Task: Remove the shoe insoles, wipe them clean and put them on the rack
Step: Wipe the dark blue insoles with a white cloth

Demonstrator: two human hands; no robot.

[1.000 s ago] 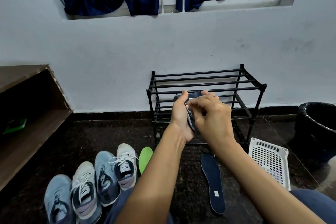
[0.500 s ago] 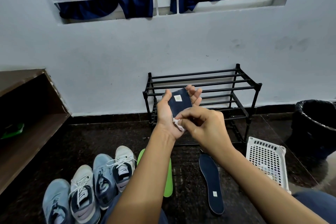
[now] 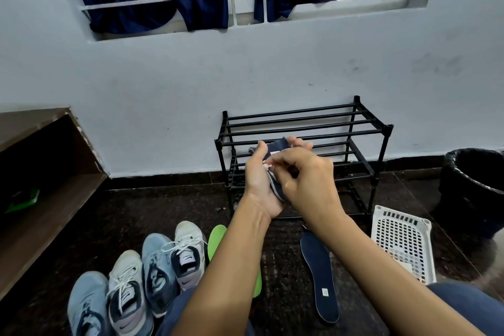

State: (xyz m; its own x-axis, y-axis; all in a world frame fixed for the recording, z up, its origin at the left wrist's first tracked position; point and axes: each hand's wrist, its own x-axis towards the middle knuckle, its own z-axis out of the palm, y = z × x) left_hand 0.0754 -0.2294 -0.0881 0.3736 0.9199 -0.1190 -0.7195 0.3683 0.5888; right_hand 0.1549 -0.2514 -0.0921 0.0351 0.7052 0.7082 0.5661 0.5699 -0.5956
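My left hand holds a dark navy insole upright in front of the black two-tier rack. My right hand presses a small white wipe against the insole's face; most of the insole is hidden by both hands. A second navy insole lies flat on the dark floor below my right forearm. A green insole lies beside the shoes, partly covered by my left forearm.
Several sneakers stand in a row at the lower left. A white perforated basket lies right of the rack, a black bin further right. A wooden shelf runs along the left. Dark clothes hang on the window bars.
My right hand has moved up over the insole's face with the wipe, covering the white label. The camera view has shifted slightly.
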